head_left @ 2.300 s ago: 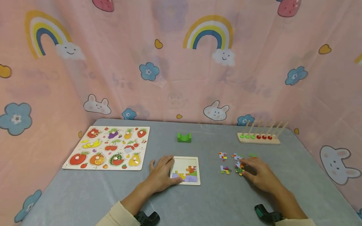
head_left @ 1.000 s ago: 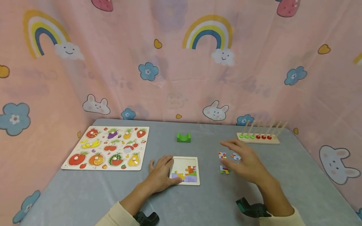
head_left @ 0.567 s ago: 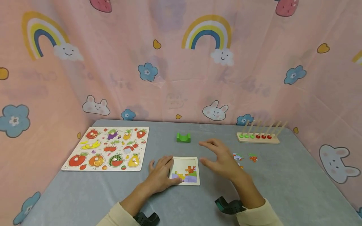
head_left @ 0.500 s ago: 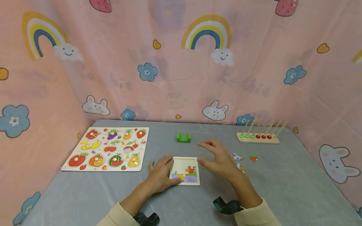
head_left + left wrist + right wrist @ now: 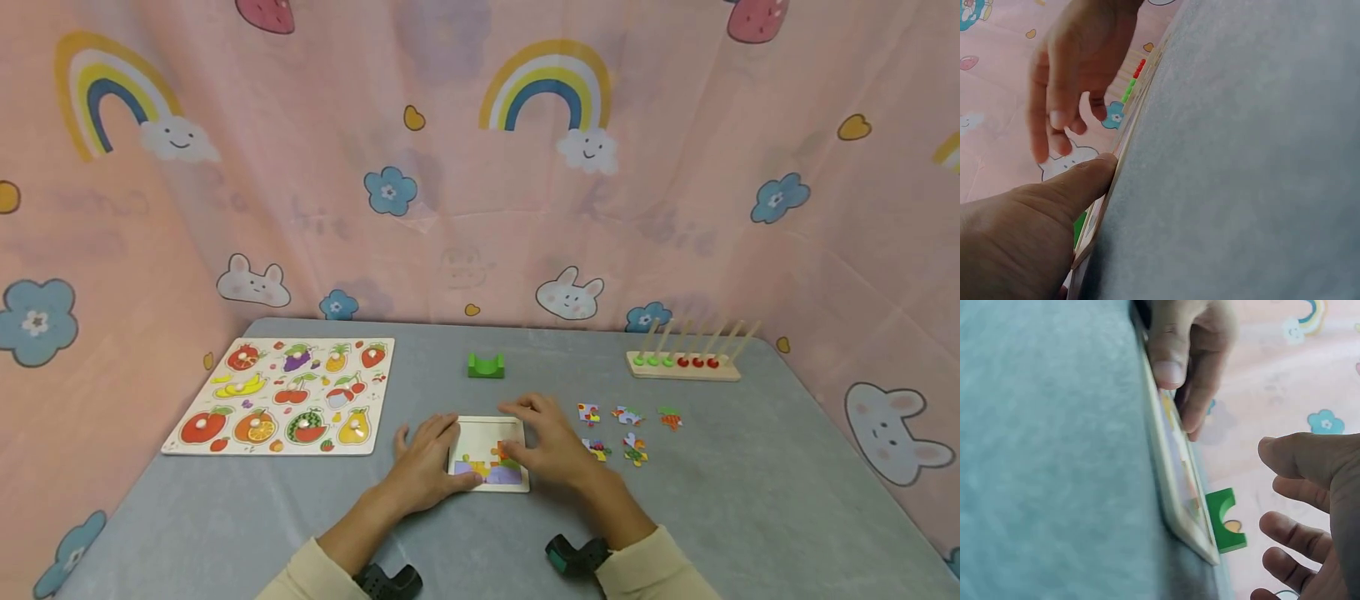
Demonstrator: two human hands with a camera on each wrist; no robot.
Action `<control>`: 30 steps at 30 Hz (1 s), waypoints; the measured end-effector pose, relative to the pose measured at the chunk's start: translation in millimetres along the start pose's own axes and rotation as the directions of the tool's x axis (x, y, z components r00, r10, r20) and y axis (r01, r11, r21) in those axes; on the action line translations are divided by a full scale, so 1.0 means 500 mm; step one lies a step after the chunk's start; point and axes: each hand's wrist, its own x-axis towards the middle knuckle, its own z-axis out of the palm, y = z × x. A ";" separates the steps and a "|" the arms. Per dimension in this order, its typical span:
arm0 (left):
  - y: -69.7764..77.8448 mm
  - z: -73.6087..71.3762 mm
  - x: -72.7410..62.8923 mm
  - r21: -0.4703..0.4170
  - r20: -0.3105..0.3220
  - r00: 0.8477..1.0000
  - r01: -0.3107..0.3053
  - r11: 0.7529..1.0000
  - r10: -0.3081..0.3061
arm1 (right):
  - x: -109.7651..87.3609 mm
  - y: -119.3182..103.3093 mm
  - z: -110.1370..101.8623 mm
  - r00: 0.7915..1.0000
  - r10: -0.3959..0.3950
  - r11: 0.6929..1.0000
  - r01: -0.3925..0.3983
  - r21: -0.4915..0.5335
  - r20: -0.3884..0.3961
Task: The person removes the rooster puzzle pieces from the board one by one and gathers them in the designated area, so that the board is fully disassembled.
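A small wooden jigsaw tray (image 5: 527, 454) lies at the middle of the table, its lower part filled with purple, yellow and orange pieces. My left hand (image 5: 423, 467) grips its left side, the thumb on the near edge and the fingers towards the far edge. Above the tray's right side hovers my right hand (image 5: 551, 442), its thumb and fingers apart with nothing seen between them. In the right wrist view the fingers (image 5: 1294, 531) are spread and clear of the tray. Loose jigsaw pieces (image 5: 635, 451) lie to the right, several in all; one is partly covered by the right hand.
A fruit peg puzzle board (image 5: 281, 396) lies at the left. Behind the tray stands a green arched block (image 5: 486, 367). A wooden peg rack (image 5: 684, 373) with green and red beads is at the back right. A patterned pink curtain (image 5: 450, 242) hangs behind the table.
My right hand has left the loose pieces, moved leftwards with fingers apart, and come lower over the tray's right side. My left hand stays on the tray.
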 end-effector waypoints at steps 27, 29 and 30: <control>-0.005 0.005 0.001 0.031 -0.040 0.999 -0.033 0.999 0.034 | -0.010 -0.003 0.020 0.983 0.091 0.989 -0.070 -0.129 0.161; -0.004 0.005 0.000 0.028 -0.038 0.999 -0.030 0.999 0.031 | -0.011 -0.003 0.020 0.982 0.088 0.990 -0.067 -0.127 0.165; -0.004 0.005 0.000 0.027 -0.038 0.999 -0.030 0.999 0.031 | -0.011 -0.004 0.020 0.982 0.087 0.990 -0.066 -0.125 0.170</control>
